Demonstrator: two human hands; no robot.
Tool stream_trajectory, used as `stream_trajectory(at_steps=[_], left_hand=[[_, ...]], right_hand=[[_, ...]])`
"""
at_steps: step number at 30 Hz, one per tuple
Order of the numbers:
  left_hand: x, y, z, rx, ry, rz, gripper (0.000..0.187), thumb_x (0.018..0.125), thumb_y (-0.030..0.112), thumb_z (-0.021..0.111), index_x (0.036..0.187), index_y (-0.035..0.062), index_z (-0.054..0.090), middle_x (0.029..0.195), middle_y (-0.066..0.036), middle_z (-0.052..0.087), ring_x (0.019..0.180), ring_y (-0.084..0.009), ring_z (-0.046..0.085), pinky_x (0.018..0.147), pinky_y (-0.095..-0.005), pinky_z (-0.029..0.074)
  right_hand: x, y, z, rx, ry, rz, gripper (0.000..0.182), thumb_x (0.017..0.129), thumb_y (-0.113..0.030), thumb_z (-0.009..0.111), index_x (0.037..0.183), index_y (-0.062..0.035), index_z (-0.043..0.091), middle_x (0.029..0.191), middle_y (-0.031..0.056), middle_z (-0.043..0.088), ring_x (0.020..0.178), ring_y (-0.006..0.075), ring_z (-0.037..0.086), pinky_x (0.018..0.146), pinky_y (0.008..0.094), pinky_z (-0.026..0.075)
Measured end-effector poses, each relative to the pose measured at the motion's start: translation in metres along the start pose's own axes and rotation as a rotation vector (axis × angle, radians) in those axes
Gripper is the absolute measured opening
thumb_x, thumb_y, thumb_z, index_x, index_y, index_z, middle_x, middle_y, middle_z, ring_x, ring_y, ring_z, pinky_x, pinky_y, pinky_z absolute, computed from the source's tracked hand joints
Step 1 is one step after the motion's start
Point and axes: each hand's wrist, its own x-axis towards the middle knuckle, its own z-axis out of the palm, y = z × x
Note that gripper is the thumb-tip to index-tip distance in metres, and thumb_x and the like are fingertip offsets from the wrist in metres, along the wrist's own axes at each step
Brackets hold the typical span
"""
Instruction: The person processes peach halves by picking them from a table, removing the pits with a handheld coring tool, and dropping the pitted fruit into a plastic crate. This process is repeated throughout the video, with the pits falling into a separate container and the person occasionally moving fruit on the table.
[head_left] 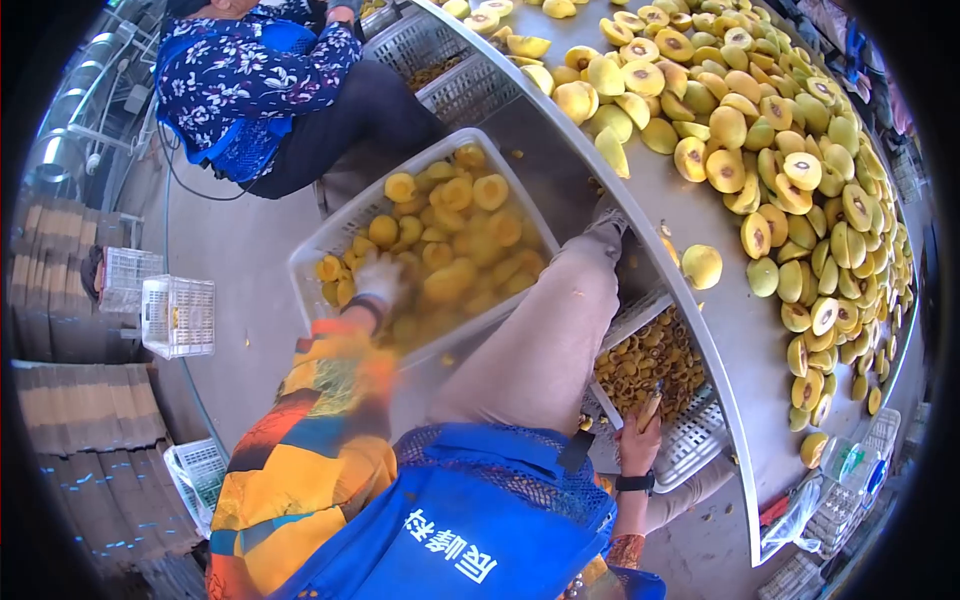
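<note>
My left hand [380, 280], in a whitish glove, reaches into a white plastic crate [345, 232] on the floor to my left. It is among yellow peach halves [455, 235], and its fingers are blurred. My right hand [638, 442], bare with a dark watch at the wrist, is closed around a small tool with a tan handle [650, 408]. That hand is over the near edge of a crate of peach pits [655, 360], under the table's rim.
A metal table [650, 215] carries a big heap of halved peaches [790, 160], many with pits showing. A co-worker [260, 90] sits at the upper left. White baskets [178, 316] and stacked brown boards [85, 420] stand along the left.
</note>
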Motion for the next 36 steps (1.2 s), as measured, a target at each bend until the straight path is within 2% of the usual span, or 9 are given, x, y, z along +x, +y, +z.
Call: stream_trajectory(at_steps=[6, 9, 15, 19, 22, 23, 26, 32, 36], left_hand=[[-0.058, -0.038, 0.03, 0.042, -0.137, -0.172, 0.028, 0.079, 0.031, 0.054, 0.096, 0.0114, 0.065, 0.101, -0.008, 0.061, 0.096, -0.0273, 0.056, 0.074, -0.0399, 0.048], [-0.043, 0.022, -0.045, -0.232, 0.472, 0.082, 0.028, 0.08, 0.03, 0.054, 0.099, 0.0125, 0.063, 0.099, -0.006, 0.059, 0.093, -0.0277, 0.056, 0.078, -0.0383, 0.046], [0.005, 0.125, -0.078, -0.263, -0.015, 0.111, 0.039, 0.077, 0.034, 0.061, 0.108, 0.0118, 0.054, 0.104, -0.012, 0.057, 0.098, -0.0302, 0.055, 0.08, -0.0393, 0.046], [-0.017, 0.083, -0.047, -0.186, 0.075, 0.195, 0.039, 0.074, 0.034, 0.063, 0.105, 0.0113, 0.055, 0.1, -0.014, 0.058, 0.093, -0.0308, 0.057, 0.077, -0.0408, 0.047], [-0.046, 0.024, -0.04, -0.013, -0.337, 0.297, 0.042, 0.075, 0.033, 0.062, 0.109, 0.0105, 0.055, 0.102, -0.014, 0.059, 0.091, -0.0327, 0.058, 0.075, -0.0418, 0.048], [-0.076, 0.018, -0.051, -0.215, -0.184, 0.216, 0.034, 0.076, 0.031, 0.057, 0.109, 0.0248, 0.061, 0.106, -0.014, 0.062, 0.098, -0.0322, 0.058, 0.084, -0.0387, 0.046], [-0.084, 0.002, -0.042, -0.125, 0.023, 0.029, 0.034, 0.079, 0.035, 0.054, 0.107, 0.0167, 0.061, 0.104, -0.013, 0.062, 0.095, -0.0323, 0.058, 0.082, -0.0396, 0.046], [-0.042, 0.173, -0.205, -0.599, 0.772, 0.491, 0.025, 0.078, 0.029, 0.062, 0.095, 0.0104, 0.065, 0.098, -0.011, 0.063, 0.088, -0.0295, 0.06, 0.075, -0.036, 0.049], [-0.029, 0.31, -0.268, -0.547, 0.592, 0.902, 0.033, 0.08, 0.034, 0.059, 0.104, 0.0118, 0.06, 0.104, -0.012, 0.061, 0.089, -0.0286, 0.061, 0.073, -0.0376, 0.05]], right_hand=[[0.007, 0.029, -0.001, -0.162, 0.042, -0.153, 0.026, 0.083, -0.021, 0.059, 0.091, 0.0019, 0.05, 0.06, 0.0151, 0.058, 0.049, 0.0252, 0.061, 0.046, 0.0345, 0.046], [0.011, 0.043, 0.0, -0.188, 0.032, -0.202, 0.022, 0.083, -0.018, 0.059, 0.09, 0.0005, 0.05, 0.062, 0.013, 0.058, 0.046, 0.021, 0.06, 0.042, 0.0319, 0.046], [0.003, 0.035, 0.0, -0.141, 0.025, -0.097, 0.036, 0.081, -0.025, 0.06, 0.102, 0.0025, 0.049, 0.062, 0.0174, 0.06, 0.054, 0.03, 0.062, 0.052, 0.0384, 0.048], [-0.004, 0.038, -0.006, -0.068, 0.022, 0.004, 0.048, 0.079, -0.025, 0.059, 0.118, 0.0017, 0.046, 0.068, 0.0211, 0.061, 0.061, 0.0349, 0.062, 0.058, 0.0418, 0.048], [0.008, 0.087, 0.004, -0.348, 0.192, -0.386, 0.031, 0.08, -0.02, 0.061, 0.099, 0.0019, 0.05, 0.062, 0.016, 0.059, 0.05, 0.0263, 0.061, 0.047, 0.0358, 0.048], [0.011, 0.095, 0.004, -0.406, 0.224, -0.443, 0.029, 0.08, -0.02, 0.061, 0.096, 0.002, 0.05, 0.062, 0.0159, 0.059, 0.05, 0.0261, 0.062, 0.046, 0.0356, 0.048], [0.017, 0.1, 0.006, -0.454, 0.266, -0.429, 0.029, 0.078, -0.02, 0.062, 0.094, 0.0021, 0.051, 0.063, 0.0172, 0.06, 0.051, 0.0276, 0.063, 0.047, 0.0365, 0.049], [0.012, 0.065, -0.002, -0.344, 0.235, -0.282, 0.043, 0.075, -0.024, 0.065, 0.105, 0.0005, 0.047, 0.074, 0.0224, 0.062, 0.07, 0.0369, 0.063, 0.063, 0.0418, 0.05], [-0.001, 0.053, -0.007, -0.33, 0.334, -0.34, 0.058, 0.071, -0.027, 0.068, 0.116, 0.0005, 0.044, 0.084, 0.0256, 0.061, 0.082, 0.0435, 0.059, 0.07, 0.0456, 0.048]])
